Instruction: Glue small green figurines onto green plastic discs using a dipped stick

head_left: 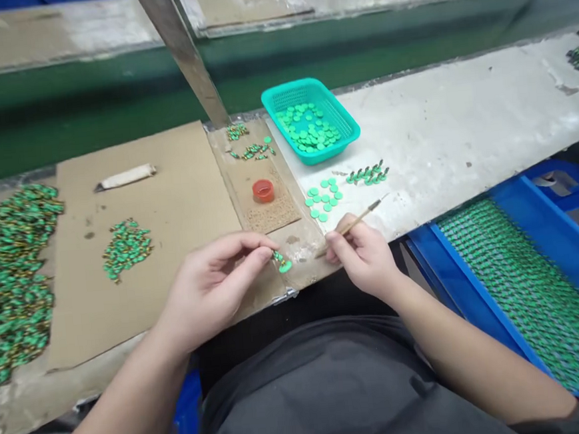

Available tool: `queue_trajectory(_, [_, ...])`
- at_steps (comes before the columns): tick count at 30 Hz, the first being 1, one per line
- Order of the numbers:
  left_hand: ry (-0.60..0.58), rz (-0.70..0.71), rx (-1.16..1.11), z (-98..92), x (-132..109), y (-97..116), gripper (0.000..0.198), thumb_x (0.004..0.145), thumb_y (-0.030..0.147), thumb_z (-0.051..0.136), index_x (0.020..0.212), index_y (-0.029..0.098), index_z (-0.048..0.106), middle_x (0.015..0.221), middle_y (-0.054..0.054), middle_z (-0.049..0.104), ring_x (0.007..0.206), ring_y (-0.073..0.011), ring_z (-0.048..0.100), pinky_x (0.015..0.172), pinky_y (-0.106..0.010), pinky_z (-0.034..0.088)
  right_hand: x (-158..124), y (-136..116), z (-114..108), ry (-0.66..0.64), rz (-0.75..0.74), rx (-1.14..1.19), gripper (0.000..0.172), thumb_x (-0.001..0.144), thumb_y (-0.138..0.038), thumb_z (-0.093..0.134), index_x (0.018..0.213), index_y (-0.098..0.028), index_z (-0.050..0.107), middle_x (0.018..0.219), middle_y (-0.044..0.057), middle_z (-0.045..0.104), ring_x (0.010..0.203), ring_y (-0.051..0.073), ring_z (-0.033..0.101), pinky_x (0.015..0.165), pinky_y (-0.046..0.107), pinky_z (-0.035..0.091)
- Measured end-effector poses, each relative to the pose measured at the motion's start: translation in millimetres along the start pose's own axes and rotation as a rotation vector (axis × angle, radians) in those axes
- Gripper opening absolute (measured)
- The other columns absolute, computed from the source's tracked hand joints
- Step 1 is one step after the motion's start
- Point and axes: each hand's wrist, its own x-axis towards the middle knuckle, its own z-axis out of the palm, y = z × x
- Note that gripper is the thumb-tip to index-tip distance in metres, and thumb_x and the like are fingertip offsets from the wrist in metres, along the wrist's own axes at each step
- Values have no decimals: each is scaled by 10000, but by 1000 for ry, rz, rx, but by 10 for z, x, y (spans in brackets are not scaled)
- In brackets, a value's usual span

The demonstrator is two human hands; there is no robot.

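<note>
Left hand (pixel 209 287): thumb and fingers pinching a small green piece (pixel 279 260).
Right hand (pixel 367 254): closed around a thin brush (pixel 360 218), bristles pointing up and away from the piece.
Desk (pixel 442 115): pale, worn, running across the view.
Blue tray (pixel 562 235): lower right, beside the desk, filled with rows of green pieces.
Cardboard sheet (pixel 181 179): flat on the desk's left part.
Big heap (pixel 12 265): green and gold-brown pieces, left of the sheet.
Narrow board (pixel 264 220): right of the sheet, small clusters at its far end.
Basket (pixel 322 155): turquoise, perforated, holding green discs.
Wrapped tool (pixel 129 177): pale handle, dark tip, lying on the sheet.
Small pile (pixel 126 248): more pieces, nearer on the sheet.
Loose discs (pixel 325 199): just in front of the basket.
Standing group (pixel 367 173): upright pieces on green bases, right of those discs.
Red cap (pixel 263 191): on the narrow board.
Held piece: near the desk's front edge, between the hands, green disc at its lower end.
</note>
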Motion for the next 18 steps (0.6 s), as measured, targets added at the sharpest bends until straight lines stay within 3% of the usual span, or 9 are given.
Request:
queue_trajectory(5, [-14,7,-76,-132,2,309,191,1041,445,778,932,321,876,880,-32,867,759,-212,815,681,-302,686,-4,37,25,-8,-76,-13,452,1184,-579,658,848,-277,640,745,36,768,632,204,751,632,330,616])
queue_trajectory(12, [-54,30,-77,-149,103,355,253,1057,506,777,921,317,878,862,-11,869,754,-202,828,655,-267,657,-3,75,46,-15,-154,-11,424,1203,-502,628,849,-270,663,783,48,774,660,213,769,648,330,634])
queue_trajectory(15, [-3,185,83,-54,227,311,223,1070,510,774,969,339,875,886,25,888,760,-189,828,679,-258,642,-106,46,-15,0,-209,-25,419,1201,-495,639,851,-267,670,757,31,777,639,202,778,636,307,638])
queue_trajectory(18, [34,427,250,225,520,251,206,1116,467,719,1046,356,878,982,24,886,868,-197,820,822,-308,652,-271,41,-144,23,-272,-56,437,1202,-504,648,840,-262,685,742,20,780,626,183,768,651,285,631])
